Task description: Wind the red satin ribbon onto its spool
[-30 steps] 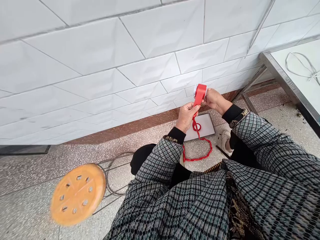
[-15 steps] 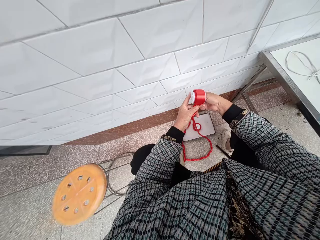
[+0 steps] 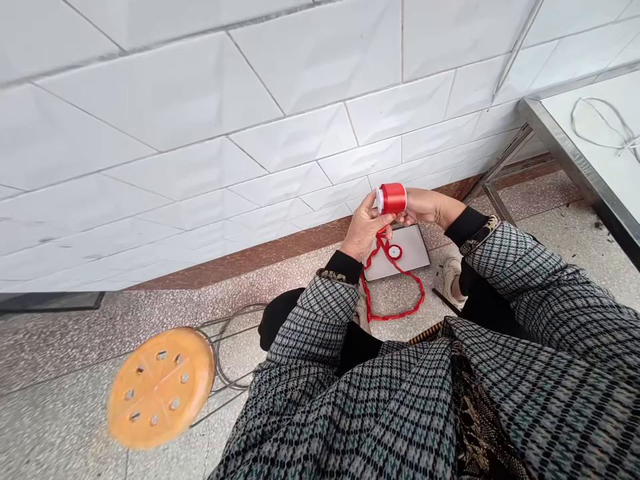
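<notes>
Between my two hands is a spool of red ribbon with white ends, lying on its side. My left hand closes on its white left end, thumb below and fingers behind. The fingers of my right hand curl round the right end and underside, partly hidden by the spool. From beneath my hands hangs a twisted red ribbon cord, looping down toward the floor. A small red ring with a pale centre shows below, over a white tray-like box.
At the left, an orange round stool with metal legs lies tipped on the speckled floor. A white tiled wall rises close in front. On the right stands a metal-edged table carrying a loop of thin wire.
The spool and both hands have shifted slightly left. The spool has turned a little, and the hanging cord has swung slightly. Both hands keep their hold.
</notes>
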Demonstrator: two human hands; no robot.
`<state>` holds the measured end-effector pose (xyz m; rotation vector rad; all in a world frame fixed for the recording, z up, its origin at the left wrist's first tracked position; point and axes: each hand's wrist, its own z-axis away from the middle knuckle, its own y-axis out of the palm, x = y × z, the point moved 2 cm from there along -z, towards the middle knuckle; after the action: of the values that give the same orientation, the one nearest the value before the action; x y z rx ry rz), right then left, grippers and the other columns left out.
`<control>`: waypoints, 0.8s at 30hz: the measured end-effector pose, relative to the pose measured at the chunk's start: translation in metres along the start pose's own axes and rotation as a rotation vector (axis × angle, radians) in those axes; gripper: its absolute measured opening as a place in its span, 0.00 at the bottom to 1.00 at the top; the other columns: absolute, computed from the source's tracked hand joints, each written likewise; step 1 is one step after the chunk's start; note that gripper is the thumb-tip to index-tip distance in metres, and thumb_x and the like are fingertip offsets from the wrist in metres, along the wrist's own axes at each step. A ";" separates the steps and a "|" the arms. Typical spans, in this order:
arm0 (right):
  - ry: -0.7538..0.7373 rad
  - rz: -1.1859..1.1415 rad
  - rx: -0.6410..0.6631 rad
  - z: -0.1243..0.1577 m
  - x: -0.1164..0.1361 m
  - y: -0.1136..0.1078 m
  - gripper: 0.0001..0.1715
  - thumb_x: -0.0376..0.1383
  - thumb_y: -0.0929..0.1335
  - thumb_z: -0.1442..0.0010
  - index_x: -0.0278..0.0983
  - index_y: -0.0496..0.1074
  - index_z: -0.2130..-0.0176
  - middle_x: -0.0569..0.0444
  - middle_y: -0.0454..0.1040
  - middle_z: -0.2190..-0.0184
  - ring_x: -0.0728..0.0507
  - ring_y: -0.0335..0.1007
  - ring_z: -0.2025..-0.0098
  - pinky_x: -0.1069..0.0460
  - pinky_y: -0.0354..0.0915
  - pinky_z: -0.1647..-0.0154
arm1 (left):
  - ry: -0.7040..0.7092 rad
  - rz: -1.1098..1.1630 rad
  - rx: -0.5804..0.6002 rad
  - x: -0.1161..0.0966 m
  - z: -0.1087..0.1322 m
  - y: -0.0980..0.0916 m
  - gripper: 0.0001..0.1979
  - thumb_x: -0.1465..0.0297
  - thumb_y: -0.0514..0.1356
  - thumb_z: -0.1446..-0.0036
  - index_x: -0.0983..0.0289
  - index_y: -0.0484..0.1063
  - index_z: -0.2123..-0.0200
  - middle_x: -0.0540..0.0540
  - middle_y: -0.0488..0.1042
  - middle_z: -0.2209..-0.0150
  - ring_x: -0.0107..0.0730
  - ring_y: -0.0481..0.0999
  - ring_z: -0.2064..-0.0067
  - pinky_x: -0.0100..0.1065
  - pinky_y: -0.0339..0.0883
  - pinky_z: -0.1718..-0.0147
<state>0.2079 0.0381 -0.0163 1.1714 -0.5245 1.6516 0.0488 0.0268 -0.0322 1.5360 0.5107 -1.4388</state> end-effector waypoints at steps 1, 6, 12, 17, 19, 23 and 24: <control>-0.097 0.107 -0.038 0.000 0.002 -0.003 0.10 0.36 0.74 0.41 0.35 0.74 0.59 0.58 0.69 0.78 0.52 0.62 0.77 0.59 0.63 0.78 | -0.005 0.019 0.004 -0.001 0.000 0.000 0.43 0.61 0.79 0.56 0.61 0.67 0.39 0.45 0.79 0.73 0.27 0.73 0.83 0.31 0.63 0.81; -0.783 0.747 -0.316 0.006 0.017 -0.021 0.30 0.33 0.72 0.37 0.40 0.74 0.37 0.49 0.80 0.48 0.43 0.73 0.50 0.45 0.72 0.45 | -0.044 0.096 0.008 -0.002 0.002 0.002 0.36 0.61 0.80 0.58 0.61 0.71 0.48 0.44 0.77 0.73 0.23 0.71 0.83 0.31 0.65 0.78; -0.897 1.249 -0.364 0.013 0.016 -0.028 0.23 0.31 0.65 0.30 0.39 0.79 0.40 0.48 0.81 0.47 0.41 0.75 0.46 0.44 0.70 0.41 | -0.102 0.155 0.015 0.002 0.005 0.012 0.28 0.56 0.81 0.58 0.63 0.71 0.63 0.44 0.72 0.78 0.23 0.71 0.80 0.30 0.64 0.75; -0.845 1.292 -0.558 0.016 0.019 -0.037 0.27 0.28 0.64 0.32 0.36 0.76 0.37 0.45 0.81 0.45 0.38 0.76 0.43 0.43 0.71 0.40 | -0.105 0.221 -0.086 0.002 0.008 0.017 0.22 0.59 0.79 0.52 0.64 0.72 0.68 0.42 0.66 0.80 0.20 0.68 0.79 0.28 0.67 0.72; -0.817 1.257 -0.591 0.016 0.020 -0.039 0.29 0.27 0.63 0.33 0.36 0.77 0.38 0.45 0.81 0.45 0.38 0.76 0.43 0.43 0.72 0.40 | -0.079 0.237 -0.134 0.001 0.008 0.017 0.19 0.62 0.78 0.49 0.63 0.71 0.70 0.43 0.66 0.80 0.20 0.67 0.78 0.29 0.69 0.69; -0.763 1.115 -0.642 0.011 0.019 -0.039 0.31 0.25 0.60 0.35 0.37 0.78 0.39 0.48 0.83 0.47 0.39 0.79 0.45 0.43 0.73 0.41 | 0.010 0.253 -0.156 0.000 0.007 0.018 0.17 0.65 0.77 0.48 0.63 0.71 0.72 0.44 0.68 0.80 0.20 0.66 0.78 0.28 0.67 0.69; -0.754 1.067 -0.652 0.009 0.018 -0.039 0.31 0.26 0.60 0.36 0.37 0.79 0.40 0.49 0.83 0.47 0.39 0.79 0.45 0.43 0.73 0.41 | 0.035 0.257 -0.158 -0.001 0.007 0.019 0.17 0.65 0.77 0.48 0.63 0.72 0.72 0.44 0.68 0.80 0.20 0.66 0.78 0.28 0.67 0.70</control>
<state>0.2469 0.0553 -0.0038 1.0030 -2.2743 1.5335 0.0601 0.0125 -0.0243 1.4450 0.4201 -1.1495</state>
